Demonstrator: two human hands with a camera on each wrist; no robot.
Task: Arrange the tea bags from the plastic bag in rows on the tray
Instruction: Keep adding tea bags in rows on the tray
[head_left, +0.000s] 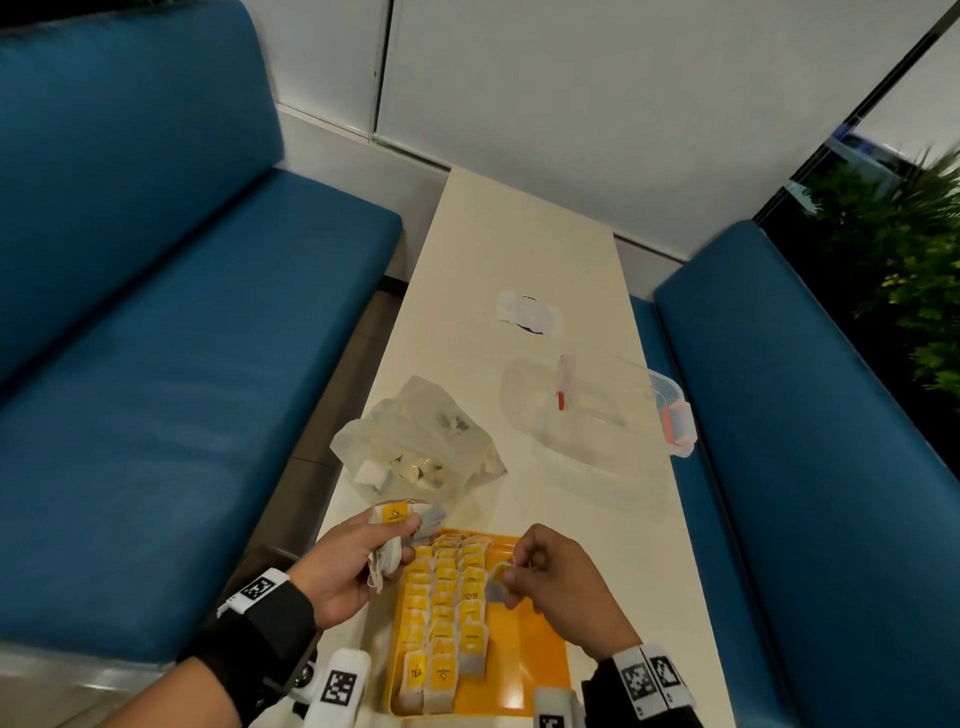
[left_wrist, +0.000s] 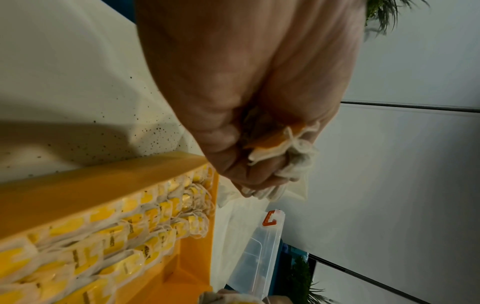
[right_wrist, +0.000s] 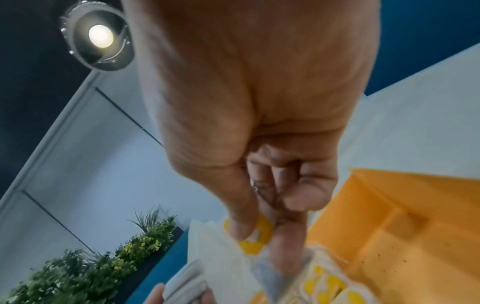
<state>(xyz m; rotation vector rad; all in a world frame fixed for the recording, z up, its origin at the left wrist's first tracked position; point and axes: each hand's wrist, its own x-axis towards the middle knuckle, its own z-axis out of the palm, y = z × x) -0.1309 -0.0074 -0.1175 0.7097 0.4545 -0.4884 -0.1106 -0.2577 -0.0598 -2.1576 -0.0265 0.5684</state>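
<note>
An orange tray lies at the near end of the table with three rows of yellow-tagged tea bags filling its left part. My left hand grips a bunch of tea bags beside the tray's far left corner; in the left wrist view that bunch sits in the curled fingers above the tray rim. My right hand pinches a single tea bag over the third row; in the right wrist view, thumb and fingers pinch its yellow tag. The clear plastic bag with more tea bags lies behind the tray.
A clear plastic box with orange latches stands at the right on the cream table. A small white packet lies farther back. Blue benches flank the table on both sides. Plants stand at the far right.
</note>
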